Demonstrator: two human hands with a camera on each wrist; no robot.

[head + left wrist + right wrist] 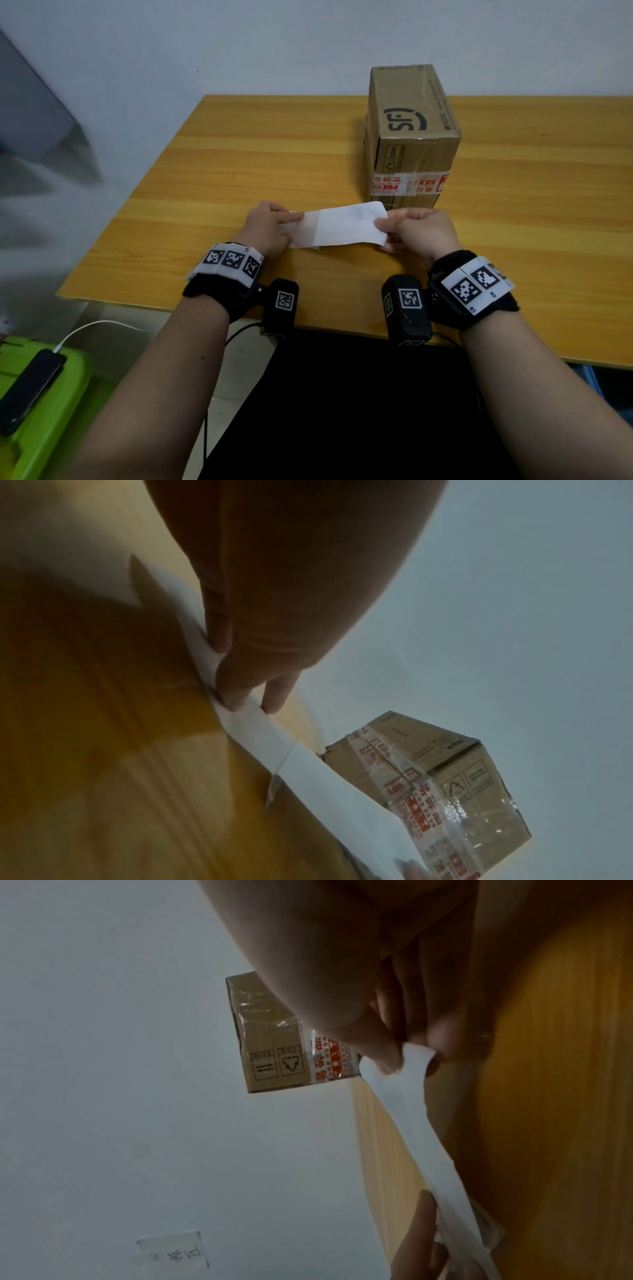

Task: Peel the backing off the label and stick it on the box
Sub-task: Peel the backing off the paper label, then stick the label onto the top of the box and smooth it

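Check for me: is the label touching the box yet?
Apart. In the right wrist view, the label hangs between both hands, with bare table visible between it and the box behind.

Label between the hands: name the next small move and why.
Probably pull the left hand further left. It pinches the peeled backing, the right hand pinches the label, which is mostly unpeeled and apart from the box.
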